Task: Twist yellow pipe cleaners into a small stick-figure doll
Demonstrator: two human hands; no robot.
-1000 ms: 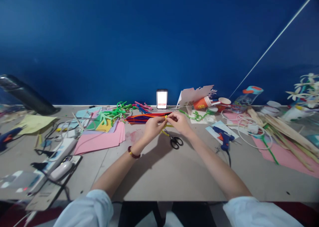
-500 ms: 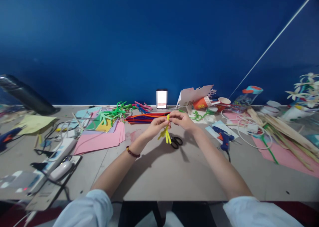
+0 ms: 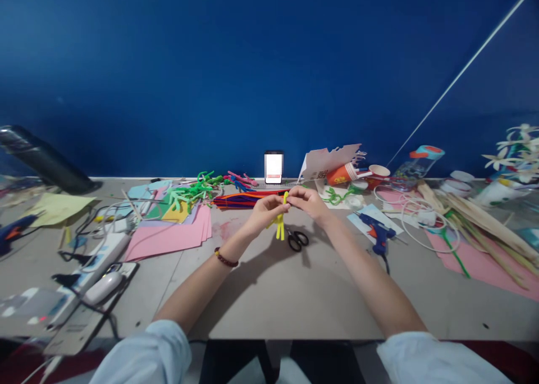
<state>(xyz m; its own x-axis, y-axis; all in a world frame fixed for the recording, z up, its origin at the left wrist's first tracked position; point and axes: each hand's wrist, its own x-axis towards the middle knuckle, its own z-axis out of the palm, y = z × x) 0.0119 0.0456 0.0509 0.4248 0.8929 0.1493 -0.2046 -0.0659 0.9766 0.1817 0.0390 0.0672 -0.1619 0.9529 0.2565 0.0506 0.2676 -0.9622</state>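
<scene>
Bent yellow pipe cleaners (image 3: 281, 228) hang in a small bunch between my two hands, above the table. My left hand (image 3: 266, 213) pinches the bunch from the left with thumb and fingers. From the right, the fingertips of my right hand (image 3: 309, 202) close on its top end. Black-handled scissors (image 3: 298, 241) lie on the table just below and to the right of the bunch, their blades partly covered by it. Behind my hands is a bundle of red, orange and dark blue pipe cleaners (image 3: 236, 200).
Pink paper (image 3: 168, 241) and green pipe cleaner pieces (image 3: 196, 190) lie to the left, near a power strip (image 3: 99, 260). A lit phone (image 3: 273, 168) stands by the wall. A blue glue gun (image 3: 381, 232), orange paper cups (image 3: 340, 174) and a coiled white cable (image 3: 408, 221) are on the right.
The yellow pipe cleaners have been raised and turned, so their loose ends now hang down in front of the scissors. Both hands stay close together with fingers shifted slightly.
</scene>
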